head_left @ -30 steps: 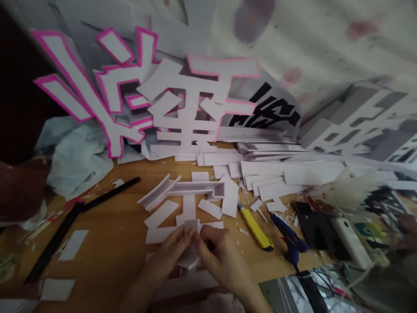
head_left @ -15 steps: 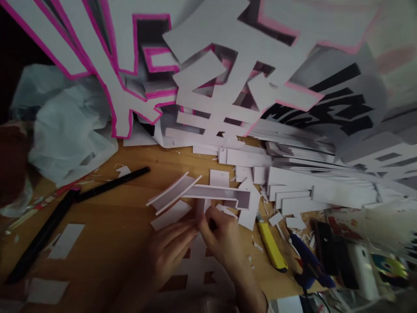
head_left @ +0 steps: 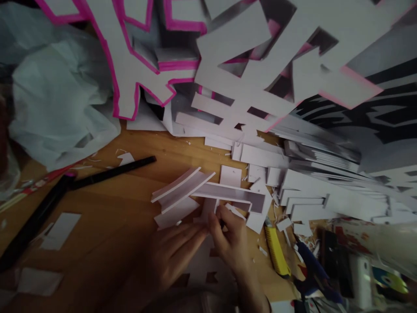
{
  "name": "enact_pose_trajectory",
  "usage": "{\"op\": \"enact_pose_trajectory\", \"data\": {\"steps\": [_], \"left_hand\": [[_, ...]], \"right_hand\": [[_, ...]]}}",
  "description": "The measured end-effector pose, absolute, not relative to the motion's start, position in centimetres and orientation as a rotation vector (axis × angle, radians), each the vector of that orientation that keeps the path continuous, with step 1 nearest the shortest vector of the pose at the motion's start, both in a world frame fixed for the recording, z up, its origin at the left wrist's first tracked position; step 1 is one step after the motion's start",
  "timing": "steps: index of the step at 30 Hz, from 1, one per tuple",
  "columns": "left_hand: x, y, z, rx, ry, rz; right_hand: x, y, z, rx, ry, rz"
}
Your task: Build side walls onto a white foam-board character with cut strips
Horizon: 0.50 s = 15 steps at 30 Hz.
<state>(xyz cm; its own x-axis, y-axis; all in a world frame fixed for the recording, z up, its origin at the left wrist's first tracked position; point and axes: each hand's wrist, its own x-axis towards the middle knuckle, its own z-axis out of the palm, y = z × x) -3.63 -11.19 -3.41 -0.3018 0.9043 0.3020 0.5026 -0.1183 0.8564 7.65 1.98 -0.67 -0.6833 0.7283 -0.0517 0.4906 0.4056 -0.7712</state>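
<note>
At the lower middle, a white foam-board character (head_left: 202, 265) with cut-out openings lies in front of me, thin walls standing along its edges. A narrow white board strip (head_left: 217, 205) stands upright on it, just beyond my fingertips. My right hand (head_left: 230, 237) is closed, thumb and bent fingers pinching at the near end of this strip. My left hand (head_left: 177, 252) reaches in from the left, its fingers straight and pressed together, the tips against the same strip beside the right thumb. The left thumb is hidden. Shadow darkens the board under both wrists.
Pink-edged white cut-out characters (head_left: 125, 78) stand behind. Stacked white strips (head_left: 342, 204) lie to the right. A yellow utility knife (head_left: 276, 252) and blue glue gun (head_left: 317, 271) rest near the right hand. Black markers (head_left: 114, 173) and a plastic bag (head_left: 61, 95) are at left.
The view has shifted, so most things sit elsewhere in the picture. Both hands stay together at the upright strip, with their grip almost unchanged.
</note>
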Motion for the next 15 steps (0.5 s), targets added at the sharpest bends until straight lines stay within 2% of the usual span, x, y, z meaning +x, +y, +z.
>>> {"op": "enact_pose_trajectory", "data": {"steps": [9,15], "left_hand": [[-3.5,-11.1,-3.0,1.426,1.776,1.387],[-2.6,-11.3,-3.0,1.083,1.628,1.44]], "right_hand": [[8.3,0.9,-3.3,-1.03,-2.268,0.991],[9.0,0.8,-3.7,-1.045,-2.299,0.959]]}}
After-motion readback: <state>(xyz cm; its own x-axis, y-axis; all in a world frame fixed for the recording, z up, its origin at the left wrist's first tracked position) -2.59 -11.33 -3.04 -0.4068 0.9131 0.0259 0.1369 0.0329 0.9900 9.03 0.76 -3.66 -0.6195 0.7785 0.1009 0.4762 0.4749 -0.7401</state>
